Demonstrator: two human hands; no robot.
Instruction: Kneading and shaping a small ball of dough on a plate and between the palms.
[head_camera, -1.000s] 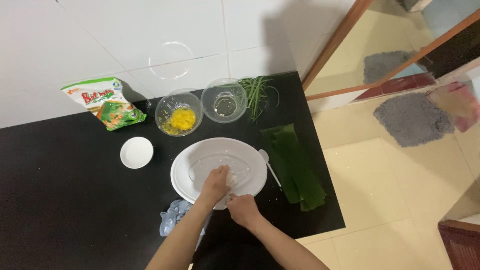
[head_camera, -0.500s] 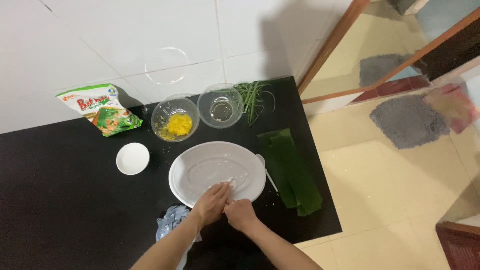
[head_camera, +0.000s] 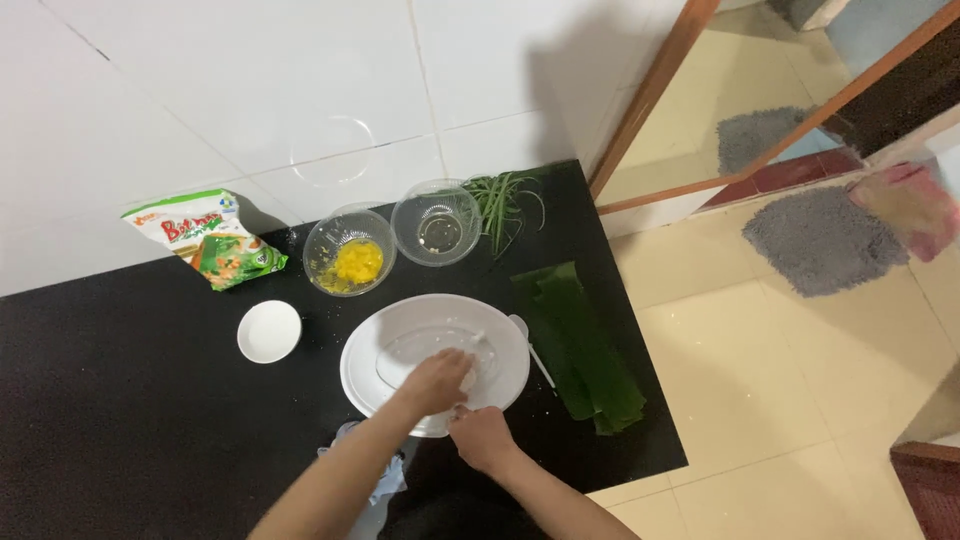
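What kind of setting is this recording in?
Probably a home kitchen corner: a black counter against a white tiled wall, set with a white bowl, glass bowls of ingredients and folded green leaves; a tiled floor with mats lies beside it.

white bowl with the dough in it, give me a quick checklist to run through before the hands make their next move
1. Left hand in the white bowl, on the pale dough: ok.
2. Right hand at the bowl's near rim, seemingly steadying it: ok; how firm the grip is, cannot tell.
3. Bowl fully on the black counter, away from its edge: ok.
4. Glass bowl of yellow filling upright behind the white bowl: ok.
5. Green leaves flat beside the bowl: ok; their far end lies close to the counter's edge.
6. Whether the dough is evenly mixed: cannot tell.
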